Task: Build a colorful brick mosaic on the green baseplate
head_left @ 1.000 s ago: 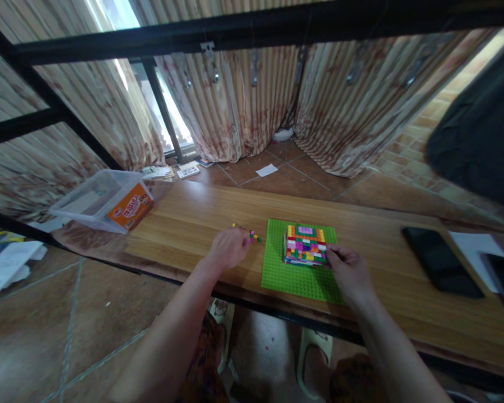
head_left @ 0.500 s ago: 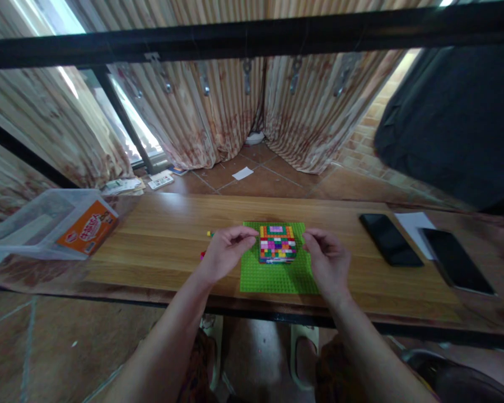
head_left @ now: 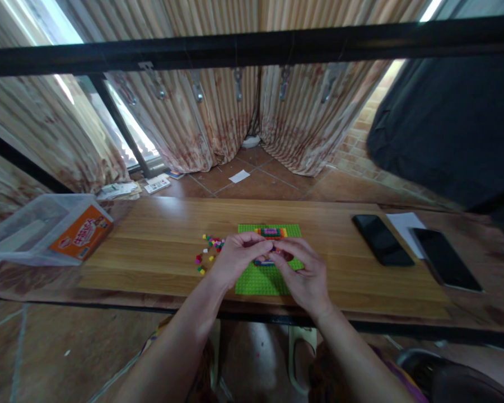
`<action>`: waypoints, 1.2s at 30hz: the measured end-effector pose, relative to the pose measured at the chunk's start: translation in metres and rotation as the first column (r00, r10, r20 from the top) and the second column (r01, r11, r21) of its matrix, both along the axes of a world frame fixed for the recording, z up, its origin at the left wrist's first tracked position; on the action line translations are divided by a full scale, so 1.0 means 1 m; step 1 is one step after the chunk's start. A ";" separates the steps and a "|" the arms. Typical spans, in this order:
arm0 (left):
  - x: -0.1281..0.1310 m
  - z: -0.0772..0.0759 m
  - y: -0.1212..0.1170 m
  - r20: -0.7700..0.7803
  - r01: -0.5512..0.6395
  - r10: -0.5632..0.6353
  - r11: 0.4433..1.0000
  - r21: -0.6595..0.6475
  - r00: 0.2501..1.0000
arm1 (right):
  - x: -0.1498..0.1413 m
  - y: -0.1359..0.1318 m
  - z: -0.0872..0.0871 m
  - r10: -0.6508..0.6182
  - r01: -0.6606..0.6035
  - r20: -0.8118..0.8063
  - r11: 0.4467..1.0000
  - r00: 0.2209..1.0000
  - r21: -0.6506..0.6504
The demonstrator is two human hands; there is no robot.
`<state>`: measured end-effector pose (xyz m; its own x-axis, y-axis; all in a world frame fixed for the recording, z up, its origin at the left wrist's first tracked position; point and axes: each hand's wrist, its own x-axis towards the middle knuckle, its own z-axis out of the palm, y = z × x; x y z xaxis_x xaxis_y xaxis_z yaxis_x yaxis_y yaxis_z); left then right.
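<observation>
On the wooden board lies a green studded baseplate (head_left: 260, 286), bearing a block of many-coloured toy bricks (head_left: 271, 231). My left hand (head_left: 241, 253) and my right hand (head_left: 306, 272) meet above this block, thumbs and fingertips pinched together. A small dark piece seems to sit between the fingertips, too small to make out clearly. The hands hide most of the block's front. Several loose small bricks (head_left: 211, 258) in red, yellow, green and white are scattered left of the baseplate, close to my left hand.
A clear plastic bin (head_left: 37, 246) with an orange label stands at the left end. To the right lie a black phone (head_left: 382, 239), a second phone (head_left: 447, 259) and white paper (head_left: 405, 226). A dark metal bar (head_left: 252, 50) crosses above the far side.
My left hand has come from the loose bricks at the left to above the brick block. My right hand has left the block's right side and met it there. The view has swung right.
</observation>
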<state>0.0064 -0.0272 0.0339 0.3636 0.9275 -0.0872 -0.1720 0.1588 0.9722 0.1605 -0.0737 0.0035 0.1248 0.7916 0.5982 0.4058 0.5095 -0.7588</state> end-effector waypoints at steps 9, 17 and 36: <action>0.000 -0.001 0.000 -0.063 0.019 -0.015 0.998 0.052 0.998 | -0.002 0.002 0.001 0.026 -0.027 -0.036 0.999 0.999 -0.020; -0.011 -0.013 0.015 -0.178 -0.206 0.221 0.974 0.098 0.959 | 0.029 0.005 -0.014 -0.105 0.103 -0.001 0.979 0.995 -0.175; -0.011 -0.029 0.022 -0.475 -0.095 0.239 0.947 0.307 0.847 | 0.035 0.009 -0.030 -0.094 0.054 -0.097 0.935 0.991 -0.349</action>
